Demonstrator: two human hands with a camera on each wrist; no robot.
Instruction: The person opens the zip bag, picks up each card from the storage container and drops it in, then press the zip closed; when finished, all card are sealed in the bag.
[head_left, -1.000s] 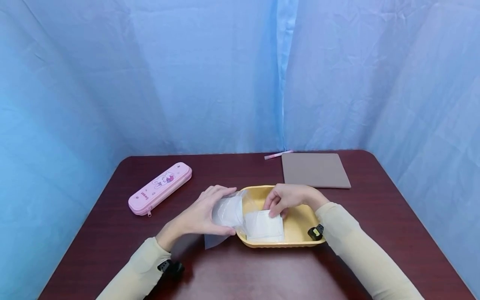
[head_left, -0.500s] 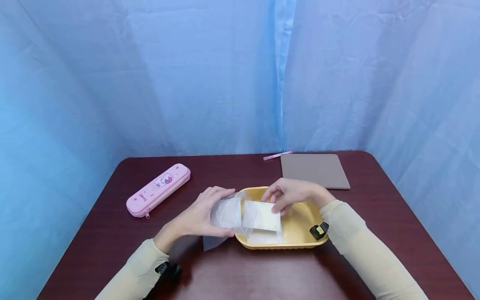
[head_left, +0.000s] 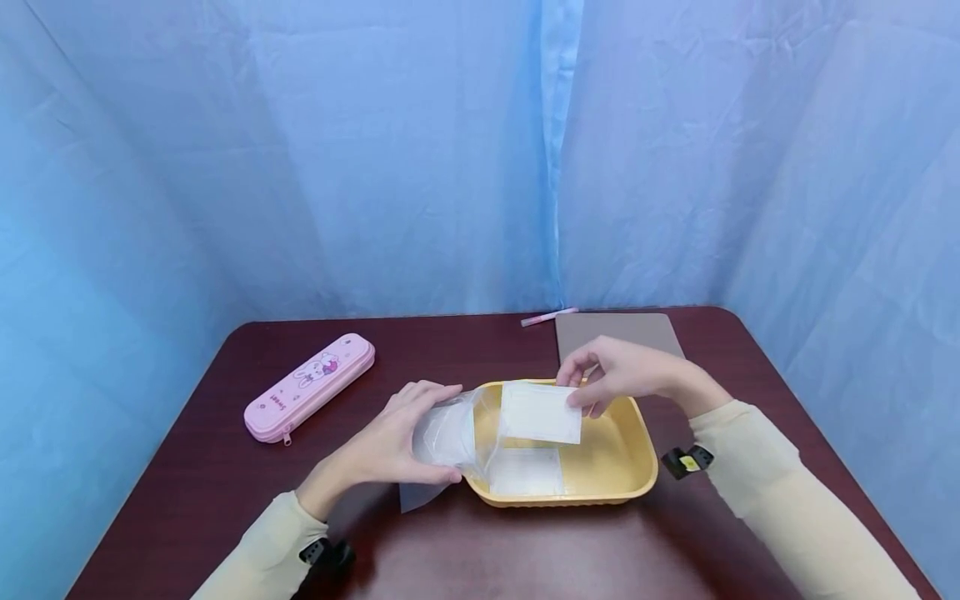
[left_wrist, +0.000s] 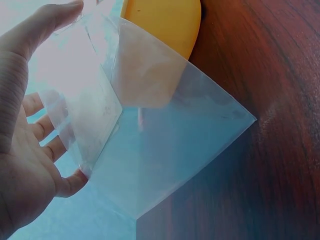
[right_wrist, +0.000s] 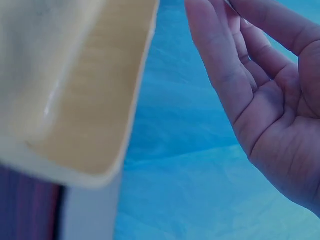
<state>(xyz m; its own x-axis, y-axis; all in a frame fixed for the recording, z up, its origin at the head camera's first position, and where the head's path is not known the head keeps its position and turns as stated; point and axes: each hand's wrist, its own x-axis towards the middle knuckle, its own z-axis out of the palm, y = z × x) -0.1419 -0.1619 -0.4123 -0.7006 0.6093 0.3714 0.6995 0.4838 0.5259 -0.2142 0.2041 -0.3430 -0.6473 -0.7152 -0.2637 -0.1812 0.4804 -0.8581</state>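
My left hand (head_left: 397, 435) grips a clear plastic bag (head_left: 444, 435), thumb on the near side and fingers on the far side. Its mouth faces right, over the left end of a yellow plastic basket (head_left: 617, 454). Flat white contents show through the film, and a loose corner of the bag (left_wrist: 170, 135) spreads out below the palm in the left wrist view. With thumb and fingers my right hand (head_left: 622, 375) pinches a thin white square packet (head_left: 538, 412) by its right edge, above the basket. A second white square packet (head_left: 527, 472) lies on the basket floor.
A pink zippered pencil case (head_left: 309, 388) lies at the left of the dark red table (head_left: 465, 550). Behind the basket are a grey-brown flat board (head_left: 637, 327) and a pink-and-white pen (head_left: 550, 317). Blue curtains (head_left: 405, 167) enclose the table's back and sides.
The right hand has lifted the white packet from the basket and drawn it up and to the right, away from the bag. The left hand keeps its grip on the bag.
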